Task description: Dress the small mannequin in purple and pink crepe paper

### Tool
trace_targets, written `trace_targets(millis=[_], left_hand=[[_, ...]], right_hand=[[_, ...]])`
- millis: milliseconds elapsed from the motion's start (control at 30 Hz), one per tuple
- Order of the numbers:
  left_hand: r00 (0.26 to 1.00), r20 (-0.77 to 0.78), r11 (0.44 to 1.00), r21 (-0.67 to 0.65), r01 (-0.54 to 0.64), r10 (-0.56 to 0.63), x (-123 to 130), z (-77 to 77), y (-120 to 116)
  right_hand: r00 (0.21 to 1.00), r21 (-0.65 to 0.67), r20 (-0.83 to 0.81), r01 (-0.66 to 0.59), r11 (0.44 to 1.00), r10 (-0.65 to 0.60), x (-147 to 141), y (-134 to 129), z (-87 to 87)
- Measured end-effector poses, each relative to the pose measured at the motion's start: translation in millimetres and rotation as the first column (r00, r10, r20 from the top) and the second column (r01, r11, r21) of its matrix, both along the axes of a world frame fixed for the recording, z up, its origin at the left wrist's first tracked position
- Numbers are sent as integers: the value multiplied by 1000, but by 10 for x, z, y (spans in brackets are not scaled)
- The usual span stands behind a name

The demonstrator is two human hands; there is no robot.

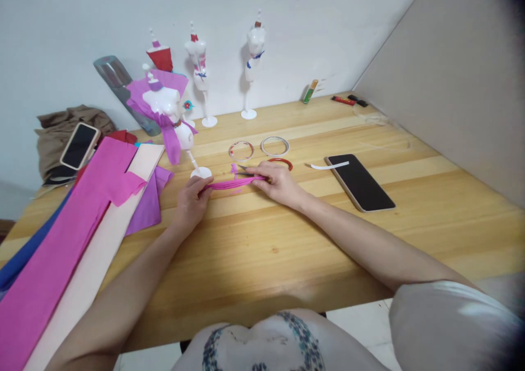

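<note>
A gathered bright pink strip (232,184), of thin cloth or crepe paper, is stretched level between my hands above the table. My left hand (192,200) is closed on its left end, beside the white base of a small dress form (186,136) draped in purple. The other end is pinched in my right hand (279,182). Dark pointed scissor blades (246,172) stick out to the left from under my right fingers; whether that hand grips the scissors I cannot tell. A red-orange curved piece (285,162), perhaps their handle, shows behind the hand. Small purple scraps (234,169) lie near the blades.
Long pink (61,251) and cream (102,261) sheets hang over the left edge. Two rings (275,146) lie mid-table. On the right is a phone (363,185) with a white strip across its corner. Several dress forms (248,114) and a bottle (131,95) stand by the wall.
</note>
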State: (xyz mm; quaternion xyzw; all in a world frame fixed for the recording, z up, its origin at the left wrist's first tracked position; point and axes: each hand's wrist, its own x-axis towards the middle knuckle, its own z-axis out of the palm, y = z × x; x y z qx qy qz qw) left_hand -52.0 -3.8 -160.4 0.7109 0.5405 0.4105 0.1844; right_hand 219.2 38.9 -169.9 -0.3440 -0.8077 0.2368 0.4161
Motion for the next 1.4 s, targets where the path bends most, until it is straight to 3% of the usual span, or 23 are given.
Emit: trace_targets(millis=[233,433,500,600,700,1033,1200,1400], left_hand=[[999,-37,1000,3,-5,5,34,41,-18],[976,193,985,-154,-72,101,100,55,-22],[934,338,972,-231,-36,115,120,66,-22],[810,576,953,-291,80,108,142,79,-28],[718,685,939,-315,137,126,152,69,-33],[700,692,934,-342,101,178,130,20,-10],[669,725,933,-333,137,161,142,78,-37],[685,717,929,-329,169,129,132,49,-43]], right_hand=[[979,64,205,-4,998,-9,-28,-48,10],[981,32,192,36,999,-41,-47,-76,54],[987,25,152,47,999,-50,-57,-84,64],[993,13,100,53,998,-54,-74,-102,74],[995,-3,84,63,998,-63,-89,-122,73],[996,23,80,47,999,-49,-116,-137,17],[993,37,112,37,999,-41,-115,-141,4],[986,79,146,70,994,-81,-86,-128,20]])
